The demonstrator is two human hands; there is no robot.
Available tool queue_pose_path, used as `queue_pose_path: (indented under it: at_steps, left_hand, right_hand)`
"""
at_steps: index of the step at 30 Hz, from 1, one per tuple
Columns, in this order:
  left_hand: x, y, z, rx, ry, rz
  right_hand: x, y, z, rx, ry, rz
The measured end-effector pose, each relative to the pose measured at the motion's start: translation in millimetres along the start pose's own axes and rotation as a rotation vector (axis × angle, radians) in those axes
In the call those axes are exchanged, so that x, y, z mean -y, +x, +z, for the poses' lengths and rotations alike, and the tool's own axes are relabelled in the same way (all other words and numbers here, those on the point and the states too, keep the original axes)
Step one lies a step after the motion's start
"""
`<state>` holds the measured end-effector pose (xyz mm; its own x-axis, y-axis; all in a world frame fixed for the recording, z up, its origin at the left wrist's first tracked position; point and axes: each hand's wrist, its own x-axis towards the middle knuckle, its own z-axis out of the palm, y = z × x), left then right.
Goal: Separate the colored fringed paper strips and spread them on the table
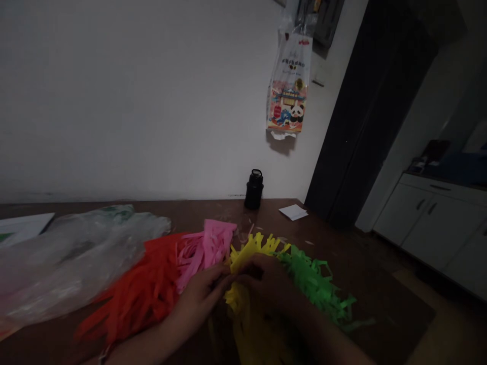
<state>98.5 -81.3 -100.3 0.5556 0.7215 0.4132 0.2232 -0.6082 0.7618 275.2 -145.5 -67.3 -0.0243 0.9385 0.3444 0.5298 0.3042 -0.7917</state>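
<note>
Yellow fringed tissue paper (247,248) lies in front of me, its strips pointing away and more of it trailing down toward the table's near edge. My left hand (209,286) is closed in a pinch at its left side. My right hand (262,276) bends over the yellow paper with fingers closed on it, and the fingertips of both hands meet. What exactly sits between the fingertips is too dark to make out. Pink fringed paper (218,238) and red fringed paper (152,279) lie left of the hands; green fringed paper (315,284) lies to the right.
Crumpled clear plastic (87,258) covers the table's left side. A black bottle (254,190) stands by the wall, with white cards (293,212) to its right. Small paper scraps dot the brown table (365,284). A tissue pack (289,86) hangs on the wall.
</note>
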Motion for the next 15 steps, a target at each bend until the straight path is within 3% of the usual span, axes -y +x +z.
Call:
queue_pose_path:
  at_steps: [15]
  left_hand:
    - [1.6, 0.9, 1.1, 0.006, -0.042, -0.02]
  right_hand:
    - [-4.7, 2.6, -2.3, 0.029, 0.015, 0.035]
